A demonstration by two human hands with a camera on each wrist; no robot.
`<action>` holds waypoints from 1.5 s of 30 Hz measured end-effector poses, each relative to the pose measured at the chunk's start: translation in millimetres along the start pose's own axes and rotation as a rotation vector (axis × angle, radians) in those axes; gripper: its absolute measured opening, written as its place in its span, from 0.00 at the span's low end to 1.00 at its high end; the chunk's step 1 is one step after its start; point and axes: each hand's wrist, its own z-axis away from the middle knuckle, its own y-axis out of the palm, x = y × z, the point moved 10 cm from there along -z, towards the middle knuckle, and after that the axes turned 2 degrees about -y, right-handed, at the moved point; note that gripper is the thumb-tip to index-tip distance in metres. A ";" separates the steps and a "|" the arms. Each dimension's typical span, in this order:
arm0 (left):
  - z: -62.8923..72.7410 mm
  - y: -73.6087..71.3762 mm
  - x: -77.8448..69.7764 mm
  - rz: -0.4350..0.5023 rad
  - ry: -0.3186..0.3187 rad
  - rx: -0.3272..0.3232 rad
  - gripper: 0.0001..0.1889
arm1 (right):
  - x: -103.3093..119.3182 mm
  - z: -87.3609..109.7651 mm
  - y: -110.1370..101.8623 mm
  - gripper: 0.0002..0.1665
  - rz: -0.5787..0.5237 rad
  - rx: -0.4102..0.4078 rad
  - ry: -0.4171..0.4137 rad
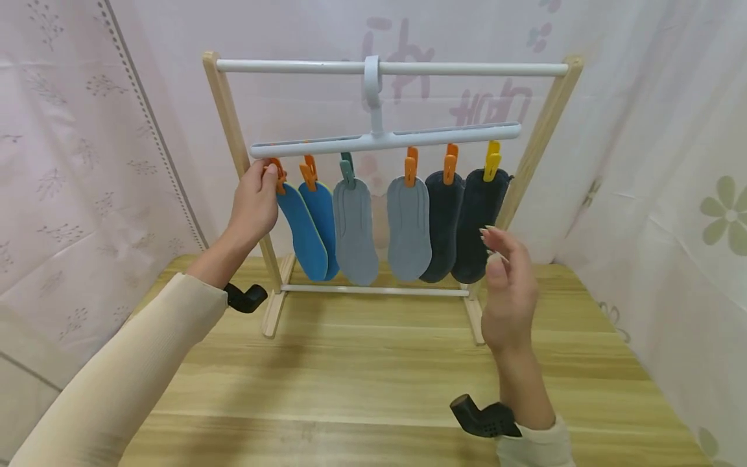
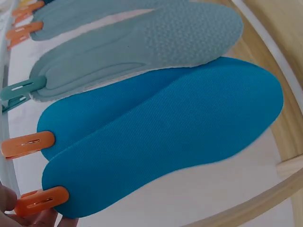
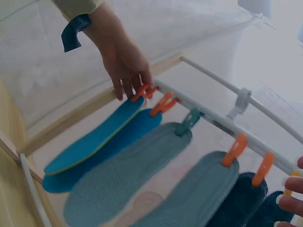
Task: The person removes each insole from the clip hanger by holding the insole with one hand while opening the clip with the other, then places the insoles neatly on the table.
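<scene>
At the left end of a white hanger [image 1: 385,139], my left hand [image 1: 257,198] pinches an orange clothespin [image 2: 41,201] that grips the top of a blue insole [image 2: 161,137]. A second blue insole [image 1: 321,217] hangs right behind it from another orange clothespin [image 1: 308,172]. Further right hang two grey insoles [image 1: 356,233], one on a green clothespin [image 1: 347,170], and two black insoles [image 1: 481,220]. My right hand [image 1: 510,285], fingers loosely bent and holding nothing, is in front of the outermost black insole, below its yellow clothespin [image 1: 493,161].
The hanger hooks over the white top rod [image 1: 292,67] of a wooden rack [image 1: 229,117] and tilts, its left end lower. The rack's feet stand on a wood-grain table [image 1: 350,376]. Patterned curtains [image 1: 659,130] surround the table.
</scene>
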 end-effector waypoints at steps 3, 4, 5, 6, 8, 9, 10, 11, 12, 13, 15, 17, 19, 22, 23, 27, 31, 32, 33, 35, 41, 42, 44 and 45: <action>4.2 -2.6 -0.3 0.017 0.008 0.009 0.25 | -0.5 4.5 19.7 0.23 -0.014 0.121 0.043; 5.5 -3.6 -0.8 0.022 0.012 0.011 0.25 | -1.4 6.6 26.6 0.22 -0.011 0.160 0.056; 6.8 -4.7 -1.2 0.027 0.014 0.014 0.25 | -2.2 8.7 33.6 0.22 -0.008 0.199 0.064; 7.9 -5.8 -1.8 0.034 0.018 0.016 0.25 | -3.5 11.1 41.0 0.22 -0.005 0.238 0.072; 10.3 -8.2 -3.0 0.048 0.024 0.019 0.25 | -7.0 16.2 55.8 0.22 0.006 0.310 0.093; 11.6 -9.5 -3.6 0.054 0.025 0.020 0.25 | -9.4 19.1 63.4 0.23 0.007 0.346 0.107; 13.1 -10.5 -4.1 0.061 0.025 0.022 0.25 | -12.4 22.2 71.0 0.23 0.011 0.383 0.130; 14.6 -11.4 -4.5 0.070 0.025 0.026 0.25 | -15.5 25.8 78.8 0.24 0.002 0.422 0.157; 16.2 -12.1 -5.0 0.083 0.025 0.032 0.26 | -19.1 29.8 87.0 0.25 -0.009 0.463 0.191; 17.9 -12.8 -5.4 0.093 0.022 0.037 0.26 | -22.8 34.4 95.1 0.26 -0.023 0.503 0.230; 21.3 -13.7 -5.9 0.116 0.014 0.050 0.27 | -29.6 44.2 111.0 0.28 -0.049 0.576 0.308; 24.7 -14.5 -5.7 0.146 -0.001 0.066 0.27 | -34.7 54.0 126.4 0.30 -0.081 0.634 0.368; 27.9 -15.1 -4.9 0.177 -0.024 0.080 0.28 | -38.9 63.2 139.8 0.31 -0.099 0.671 0.408; 31.7 -15.9 -5.0 0.237 -0.050 0.100 0.27 | -43.7 75.4 156.3 0.34 -0.143 0.696 0.462; 32.5 -16.0 -5.4 0.256 -0.055 0.107 0.27 | -45.6 79.0 160.7 0.35 -0.154 0.695 0.480; 35.2 -14.9 -7.2 0.315 -0.070 0.139 0.26 | -54.4 93.7 175.8 0.37 -0.227 0.674 0.578; 37.7 -14.0 -7.2 0.361 -0.093 0.170 0.27 | -61.7 106.5 189.3 0.38 -0.306 0.657 0.642; 38.6 -14.1 -7.0 0.368 -0.098 0.177 0.27 | -62.6 109.0 193.0 0.38 -0.327 0.660 0.645; 39.3 -14.1 -6.9 0.375 -0.102 0.184 0.28 | -63.3 111.1 196.1 0.38 -0.346 0.660 0.653; 40.5 -14.8 -6.5 0.386 -0.108 0.195 0.28 | -64.2 114.6 201.8 0.38 -0.385 0.654 0.666; 40.1 -19.5 -3.2 0.383 -0.113 0.197 0.29 | -57.9 121.6 211.8 0.35 -0.474 0.649 0.692; 39.6 -20.2 -2.3 0.378 -0.116 0.195 0.29 | -56.7 122.5 212.4 0.34 -0.480 0.650 0.696; 38.3 -21.5 -0.8 0.375 -0.118 0.191 0.29 | -55.5 124.2 212.6 0.32 -0.491 0.643 0.711; 37.6 -22.0 -0.4 0.376 -0.119 0.190 0.29 | -54.2 124.4 212.7 0.31 -0.499 0.642 0.708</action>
